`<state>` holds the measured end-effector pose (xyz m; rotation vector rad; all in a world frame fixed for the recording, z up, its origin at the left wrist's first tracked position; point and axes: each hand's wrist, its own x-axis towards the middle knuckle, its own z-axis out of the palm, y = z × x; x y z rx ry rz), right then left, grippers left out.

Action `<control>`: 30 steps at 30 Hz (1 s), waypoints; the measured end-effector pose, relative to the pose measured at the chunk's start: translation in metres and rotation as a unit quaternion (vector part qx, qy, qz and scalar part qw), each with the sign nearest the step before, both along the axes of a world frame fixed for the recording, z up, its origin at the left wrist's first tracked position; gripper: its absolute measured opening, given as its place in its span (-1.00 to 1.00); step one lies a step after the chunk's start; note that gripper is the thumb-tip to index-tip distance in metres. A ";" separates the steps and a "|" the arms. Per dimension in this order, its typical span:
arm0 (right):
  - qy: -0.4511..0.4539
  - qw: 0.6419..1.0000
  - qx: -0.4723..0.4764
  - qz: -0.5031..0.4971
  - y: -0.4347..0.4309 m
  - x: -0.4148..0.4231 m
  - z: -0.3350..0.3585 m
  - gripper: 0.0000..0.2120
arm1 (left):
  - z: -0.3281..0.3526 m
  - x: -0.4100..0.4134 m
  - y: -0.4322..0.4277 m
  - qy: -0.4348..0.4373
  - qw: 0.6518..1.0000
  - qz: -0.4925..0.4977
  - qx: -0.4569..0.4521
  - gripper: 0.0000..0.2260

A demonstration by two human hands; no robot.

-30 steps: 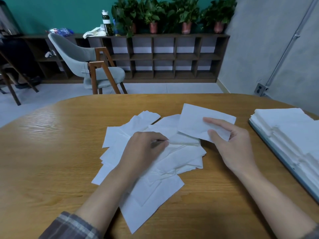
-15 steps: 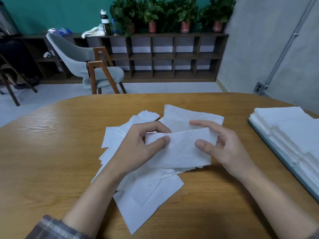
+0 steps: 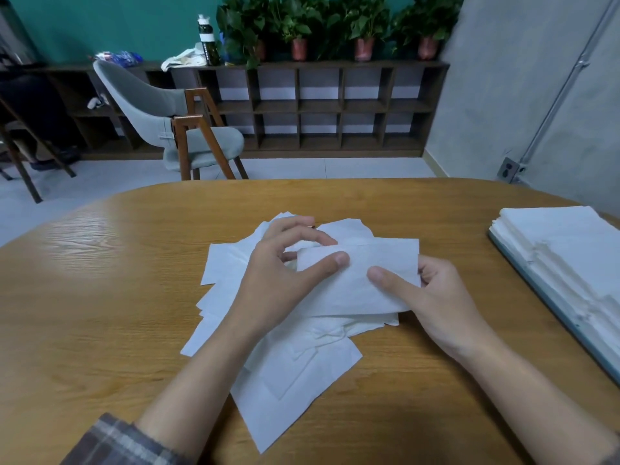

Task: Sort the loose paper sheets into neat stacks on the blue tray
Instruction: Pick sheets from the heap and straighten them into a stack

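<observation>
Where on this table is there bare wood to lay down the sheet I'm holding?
Bare table left of the loose pile; a strip between your right hand and the blue tray; a band beyond the pile. Crowded: the centre, where your left hand helps hold the sheet over the pile, and the tray, covered by stacks.

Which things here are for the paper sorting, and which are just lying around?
For the job: held sheet, pinched by left hand and right hand; loose sheets on the table; blue tray; stacks on it.
Just lying about: grey chair; bottle; potted plants; shelf.
</observation>
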<state>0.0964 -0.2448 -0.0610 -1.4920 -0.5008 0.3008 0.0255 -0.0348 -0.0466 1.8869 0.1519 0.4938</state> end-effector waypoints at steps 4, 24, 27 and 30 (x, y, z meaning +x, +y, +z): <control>0.001 1.000 0.003 0.000 -0.001 0.001 -0.001 -0.75 | 0.003 -0.003 0.004 0.062 0.992 -0.057 -0.098 -0.84; -0.120 0.991 -0.057 -0.010 -0.005 0.009 -0.004 -0.77 | -0.008 0.001 0.000 -0.005 1.000 0.021 -0.013 -0.74; -0.107 0.988 -0.060 -0.098 -0.007 0.013 -0.002 -0.73 | -0.019 0.005 0.007 -0.009 0.993 -0.005 0.116 -0.53; -0.106 0.978 -0.071 -0.166 -0.013 0.022 -0.004 -0.68 | -0.026 0.005 0.012 0.058 0.969 -0.067 0.231 -0.60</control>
